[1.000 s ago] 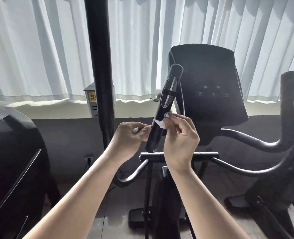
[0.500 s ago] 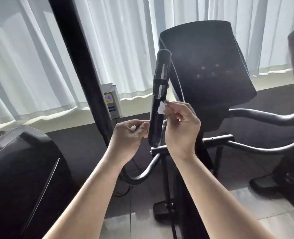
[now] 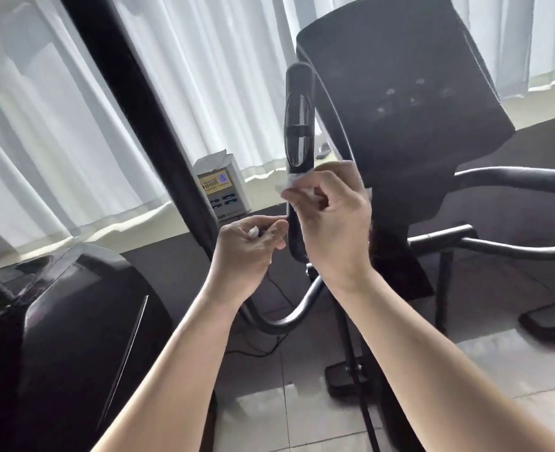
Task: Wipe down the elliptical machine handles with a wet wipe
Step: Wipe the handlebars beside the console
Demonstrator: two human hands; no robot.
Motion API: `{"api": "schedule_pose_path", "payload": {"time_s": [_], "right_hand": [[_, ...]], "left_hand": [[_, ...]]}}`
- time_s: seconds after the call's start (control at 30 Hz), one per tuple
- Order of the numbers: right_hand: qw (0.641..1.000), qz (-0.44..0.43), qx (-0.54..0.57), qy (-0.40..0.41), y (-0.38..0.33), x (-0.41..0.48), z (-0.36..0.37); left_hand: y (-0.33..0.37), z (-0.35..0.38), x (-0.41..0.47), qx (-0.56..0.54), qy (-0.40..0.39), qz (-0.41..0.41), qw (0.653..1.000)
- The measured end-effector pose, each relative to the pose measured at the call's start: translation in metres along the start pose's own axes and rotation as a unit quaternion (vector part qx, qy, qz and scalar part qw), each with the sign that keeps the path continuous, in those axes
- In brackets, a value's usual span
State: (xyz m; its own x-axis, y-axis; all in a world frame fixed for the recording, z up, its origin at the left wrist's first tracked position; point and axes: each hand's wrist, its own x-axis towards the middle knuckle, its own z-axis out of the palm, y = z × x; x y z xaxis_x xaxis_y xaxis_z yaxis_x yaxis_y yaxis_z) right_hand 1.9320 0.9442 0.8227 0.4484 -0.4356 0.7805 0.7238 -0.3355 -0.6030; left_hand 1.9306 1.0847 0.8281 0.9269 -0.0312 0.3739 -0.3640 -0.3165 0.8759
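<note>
A black upright handle of the elliptical machine, with shiny sensor plates, stands in the middle of the view. My right hand pinches a small white wet wipe against the handle's lower part. My left hand sits just left of the handle, its fingers curled round a small white scrap, fingertips near the handle. Most of the wipe is hidden under my fingers.
The dark console rises behind the handle. A thick black post slants at the left. Curved lower bars run to the right. A small box sits on the sill under white curtains. A black machine housing fills the lower left.
The camera has tilted and come closer. My right hand with the wipe has stayed on the lower part of the handle; my left hand has kept close beside it.
</note>
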Motion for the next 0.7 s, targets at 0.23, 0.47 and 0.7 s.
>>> {"api": "schedule_pose_path", "payload": {"time_s": [0.23, 0.47, 0.7], "right_hand": [[0.999, -0.021, -0.023, -0.033, 0.021, -0.062, -0.015], [0.999, -0.004, -0.032, -0.038, 0.009, -0.047, -0.012], [0.994, -0.078, -0.059, -0.041, 0.017, -0.056, -0.009]], "left_hand": [[-0.005, -0.003, -0.004, 0.0, -0.02, 0.0, 1.0], [-0.009, -0.005, -0.007, 0.01, -0.006, -0.014, 1.0], [-0.015, -0.005, -0.007, 0.019, -0.015, -0.003, 1.0]]}}
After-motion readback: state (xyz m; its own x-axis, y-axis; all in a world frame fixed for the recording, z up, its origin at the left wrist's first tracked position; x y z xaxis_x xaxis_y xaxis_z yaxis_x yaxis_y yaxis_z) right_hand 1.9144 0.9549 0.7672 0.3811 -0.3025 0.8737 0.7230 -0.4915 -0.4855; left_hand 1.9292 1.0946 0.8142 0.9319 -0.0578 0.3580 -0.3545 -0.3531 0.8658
